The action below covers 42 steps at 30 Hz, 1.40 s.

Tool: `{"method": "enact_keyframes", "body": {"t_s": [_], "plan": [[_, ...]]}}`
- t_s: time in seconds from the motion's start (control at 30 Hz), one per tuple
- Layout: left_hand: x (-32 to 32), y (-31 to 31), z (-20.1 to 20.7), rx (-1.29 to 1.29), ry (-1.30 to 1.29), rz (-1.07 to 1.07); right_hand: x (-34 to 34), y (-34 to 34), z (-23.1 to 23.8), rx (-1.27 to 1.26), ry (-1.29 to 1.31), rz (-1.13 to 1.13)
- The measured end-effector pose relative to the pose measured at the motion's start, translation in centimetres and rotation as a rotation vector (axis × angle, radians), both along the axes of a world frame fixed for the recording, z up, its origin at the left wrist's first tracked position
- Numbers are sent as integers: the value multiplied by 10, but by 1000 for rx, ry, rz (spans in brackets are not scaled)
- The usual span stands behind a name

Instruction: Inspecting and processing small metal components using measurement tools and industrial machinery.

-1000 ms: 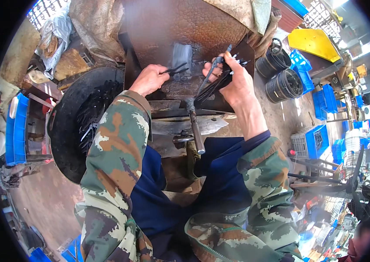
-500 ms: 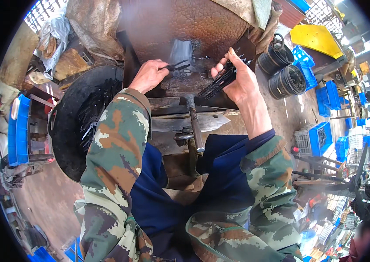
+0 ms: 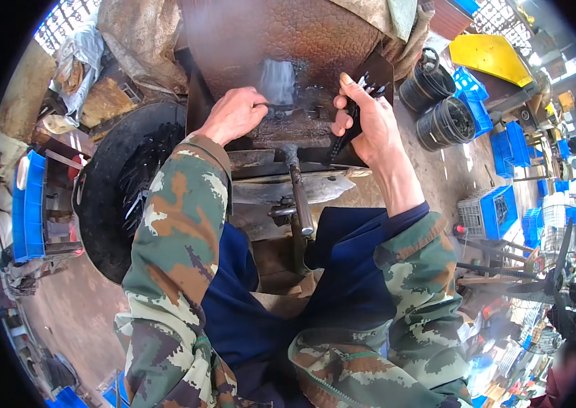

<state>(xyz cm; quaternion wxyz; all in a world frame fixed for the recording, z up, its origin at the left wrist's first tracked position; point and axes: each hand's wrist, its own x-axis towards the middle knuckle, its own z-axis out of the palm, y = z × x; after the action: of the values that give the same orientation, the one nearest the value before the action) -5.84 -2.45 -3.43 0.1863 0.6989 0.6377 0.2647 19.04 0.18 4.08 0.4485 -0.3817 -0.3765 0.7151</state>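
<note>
My left hand [image 3: 237,114] is closed on a thin dark metal strip [image 3: 278,106], whose far end reaches just below a blurred whitish patch [image 3: 277,81] on the machine. What makes that patch I cannot tell. Several more dark thin strips [image 3: 346,133] are bunched in my right hand [image 3: 374,124], with the thumb raised along the top and fingers curled round them. Between the hands lies a rough, wet-looking dark ledge [image 3: 281,130]. Below it a metal rod [image 3: 300,197] points toward my knees.
A wide black basin [image 3: 101,231] with a heap of dark strips [image 3: 141,170] stands at my left. Two black buckets [image 3: 446,126] sit to the right, near blue crates [image 3: 499,211]. A brown textured cover [image 3: 301,34] rises behind the ledge, with sacking [image 3: 141,41] beside it.
My left hand has moved right, bringing its strip under the whitish patch. My right hand has turned the bunch more upright and its fingers have curled in closer.
</note>
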Motion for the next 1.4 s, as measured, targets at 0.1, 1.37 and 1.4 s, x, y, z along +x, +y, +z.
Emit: {"method": "enact_keyframes", "body": {"t_s": [0.1, 1.37, 1.4], "plan": [[-5, 0, 2, 29, -66, 59, 5, -6, 3, 97, -160, 56], [-24, 9, -13, 265, -551, 578, -31, -35, 3, 458, -459, 108], [-20, 10, -10, 308, -565, 571, -36, -24, 4, 464, -458, 71]]}}
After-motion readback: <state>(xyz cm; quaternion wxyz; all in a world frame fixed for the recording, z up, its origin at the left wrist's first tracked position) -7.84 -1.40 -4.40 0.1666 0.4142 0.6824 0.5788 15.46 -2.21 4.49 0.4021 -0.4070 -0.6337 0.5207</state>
